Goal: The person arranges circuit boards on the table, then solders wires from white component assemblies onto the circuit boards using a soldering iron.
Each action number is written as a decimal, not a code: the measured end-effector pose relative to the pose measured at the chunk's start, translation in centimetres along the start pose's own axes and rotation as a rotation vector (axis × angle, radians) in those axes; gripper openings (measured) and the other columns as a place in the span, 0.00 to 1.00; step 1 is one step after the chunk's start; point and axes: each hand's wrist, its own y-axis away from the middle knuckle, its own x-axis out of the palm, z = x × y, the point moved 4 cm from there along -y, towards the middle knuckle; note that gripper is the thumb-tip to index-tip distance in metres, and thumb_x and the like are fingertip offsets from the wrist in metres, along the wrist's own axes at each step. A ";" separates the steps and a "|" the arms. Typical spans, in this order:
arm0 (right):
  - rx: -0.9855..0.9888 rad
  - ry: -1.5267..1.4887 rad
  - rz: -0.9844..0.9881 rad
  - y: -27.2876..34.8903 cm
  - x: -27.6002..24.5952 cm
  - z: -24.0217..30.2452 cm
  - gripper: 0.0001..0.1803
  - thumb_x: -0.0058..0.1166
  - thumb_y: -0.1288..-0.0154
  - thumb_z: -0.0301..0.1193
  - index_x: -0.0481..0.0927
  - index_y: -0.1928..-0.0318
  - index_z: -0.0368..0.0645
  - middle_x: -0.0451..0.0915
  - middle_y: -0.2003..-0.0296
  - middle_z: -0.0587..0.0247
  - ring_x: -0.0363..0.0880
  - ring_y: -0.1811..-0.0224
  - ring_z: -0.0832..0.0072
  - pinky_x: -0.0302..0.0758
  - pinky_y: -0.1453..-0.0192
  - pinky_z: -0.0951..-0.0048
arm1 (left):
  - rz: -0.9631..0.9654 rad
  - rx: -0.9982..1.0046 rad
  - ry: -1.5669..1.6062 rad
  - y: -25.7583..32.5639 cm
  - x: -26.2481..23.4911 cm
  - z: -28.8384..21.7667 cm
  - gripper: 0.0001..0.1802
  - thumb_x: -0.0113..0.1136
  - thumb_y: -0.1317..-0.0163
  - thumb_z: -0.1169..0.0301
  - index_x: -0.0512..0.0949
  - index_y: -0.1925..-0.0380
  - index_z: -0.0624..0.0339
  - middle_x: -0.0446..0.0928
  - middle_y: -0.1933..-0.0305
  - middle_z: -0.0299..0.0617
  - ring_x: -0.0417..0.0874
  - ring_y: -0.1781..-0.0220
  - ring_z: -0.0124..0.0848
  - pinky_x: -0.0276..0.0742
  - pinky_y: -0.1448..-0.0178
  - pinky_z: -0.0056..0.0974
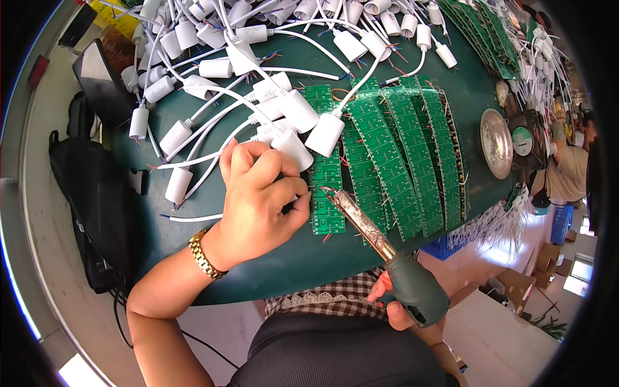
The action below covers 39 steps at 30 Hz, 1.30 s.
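— Hands first: where are yours?

— Your left hand (pixel 261 197) curls at frame centre, fingers pinched shut on a white plastic lamp socket (pixel 291 149) beside the green circuit-board strip (pixel 327 193).

— And the other?

— Your right hand (pixel 393 303), lower right, grips a green-handled soldering iron (pixel 380 248); its crusted metal tip touches that strip.

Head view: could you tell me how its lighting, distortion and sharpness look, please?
Head view: fisheye bends the green table edge toward a black rim; floor at lower right is overexposed; left hand, soldering iron and circuit boards are sharp.
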 end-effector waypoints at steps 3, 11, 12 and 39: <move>-0.079 -0.009 0.005 -0.3 -0.1 0.0 0.30 0.56 0.35 0.52 0.73 0.58 0.32 0.75 0.69 0.59 0.80 0.74 0.71 0.76 0.71 0.73 | -0.004 -0.013 0.011 0.1 0.0 0.1 0.13 0.69 0.68 0.78 0.79 0.78 0.50 0.71 0.63 0.32 0.70 0.56 0.40 0.59 0.41 0.53; -0.133 -0.003 0.043 0.1 -0.1 -0.7 0.32 0.59 0.34 0.44 0.63 0.41 0.37 0.74 0.64 0.56 0.80 0.68 0.69 0.80 0.67 0.68 | 0.021 -0.004 -0.026 0.2 -0.1 0.0 0.13 0.71 0.66 0.77 0.79 0.78 0.50 0.71 0.63 0.33 0.71 0.56 0.41 0.56 0.37 0.56; -0.136 -0.002 0.043 -0.4 -0.5 -0.3 0.32 0.59 0.34 0.44 0.63 0.41 0.37 0.74 0.64 0.56 0.80 0.68 0.69 0.80 0.67 0.68 | 0.019 -0.002 -0.028 0.2 -0.1 0.0 0.13 0.71 0.66 0.77 0.79 0.78 0.50 0.71 0.63 0.33 0.71 0.56 0.41 0.56 0.37 0.56; -0.094 0.357 -0.021 0.7 0.5 -2.3 0.19 0.50 0.32 0.45 0.76 0.62 0.40 0.80 0.72 0.60 0.79 0.69 0.67 0.75 0.61 0.65 | 0.033 -0.215 0.049 0.3 0.4 -0.8 0.10 0.67 0.59 0.82 0.79 0.75 0.58 0.67 0.60 0.44 0.71 0.56 0.40 0.69 0.52 0.40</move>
